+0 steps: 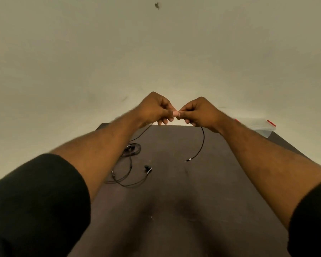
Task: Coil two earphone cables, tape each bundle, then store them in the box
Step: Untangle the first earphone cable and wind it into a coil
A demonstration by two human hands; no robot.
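Dark brown wood makes up the table [174, 201], which runs from the bottom edge to a far rim against a pale wall [156, 52]. At about eight o'clock a black sleeve [35, 197] covers the upper left arm. Towards nine o'clock from the table's middle lies a loose tangle of earphone cables [127, 162], with one earbud [147, 168] resting at its right side on the wood. A black strand rises from the tangle up to the left hand [154, 108], which is raised above the table's far edge with its fingers curled, thumb and forefinger pinching the cable. Just beside it, fingertips meeting, the right hand [198, 113] pinches the same cable in the same curled fashion. From under the right hand the free cable end [202, 143] hangs in a curve towards six o'clock, finishing in a small plug [188, 160] that sits just above or on the table; which of the two cannot be told. At about two o'clock, on the table's far right corner, stands a clear plastic box [261, 126] with red clasps, well apart from the cables. A second black sleeve [311, 219] fills the four o'clock corner.
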